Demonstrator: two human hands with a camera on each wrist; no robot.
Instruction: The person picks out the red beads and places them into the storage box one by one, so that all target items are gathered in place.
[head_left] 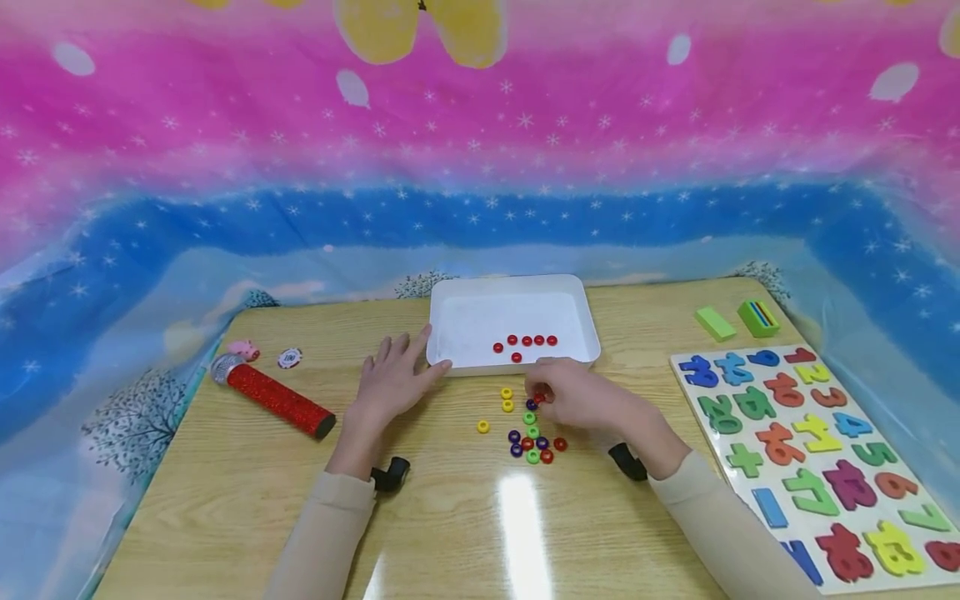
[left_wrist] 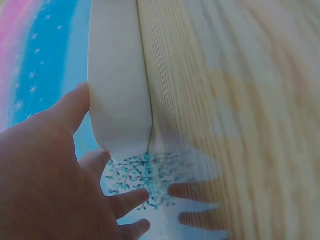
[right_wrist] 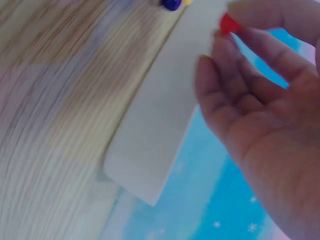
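Observation:
My right hand (head_left: 581, 396) pinches a small red bead (right_wrist: 228, 23) between thumb and fingertips, just in front of the white tray (head_left: 480, 308). Several red beads (head_left: 527, 341) lie inside the tray toward its front right. Loose beads are scattered on the table below it: yellow beads (head_left: 507, 406), green beads (head_left: 532, 432), purple beads (head_left: 514, 436) and red beads (head_left: 560, 444). With fingers spread, my left hand (head_left: 390, 383) rests at the tray's front left corner, thumb and index fingertip right at its wall in the left wrist view.
To the left lie a glittery red microphone (head_left: 277, 400), a pink pig figure (head_left: 243, 349) and a poker chip (head_left: 289, 358). On the right are a number puzzle board (head_left: 757, 450), a green block (head_left: 715, 324) and a green box (head_left: 759, 319). A patterned cloth (head_left: 480, 217) hangs behind the table.

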